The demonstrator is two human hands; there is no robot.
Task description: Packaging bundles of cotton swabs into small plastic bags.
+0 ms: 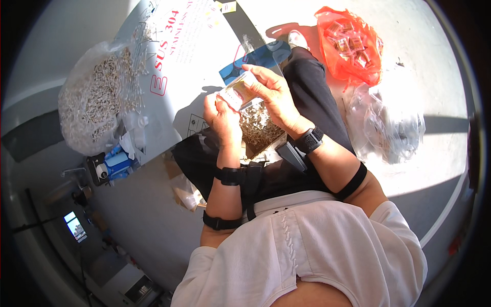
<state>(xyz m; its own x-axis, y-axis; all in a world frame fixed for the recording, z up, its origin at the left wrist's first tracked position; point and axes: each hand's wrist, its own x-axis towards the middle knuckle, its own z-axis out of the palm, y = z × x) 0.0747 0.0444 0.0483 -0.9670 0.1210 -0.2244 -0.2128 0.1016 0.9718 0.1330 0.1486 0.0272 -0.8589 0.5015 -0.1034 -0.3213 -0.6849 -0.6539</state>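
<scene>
Both hands hold a small clear packet (238,92) with a yellow and red printed face, up in front of my lap. My left hand (224,118) grips its lower left end with thumb and fingers closed. At the upper right end, my right hand (276,97) pinches the packet, thumb on its near face. Just beneath them, an open box between my legs holds a heap of small brownish and pale thin pieces (260,125). My hands partly hide this box. What is inside the packet is too small to make out.
A white printed sheet-covered table (197,56) stands ahead to the left. On its left side lies a clear bag (97,97) full of small pale pieces. At right are a red plastic bag (353,48) of similar packets and a clear plastic bag (388,125).
</scene>
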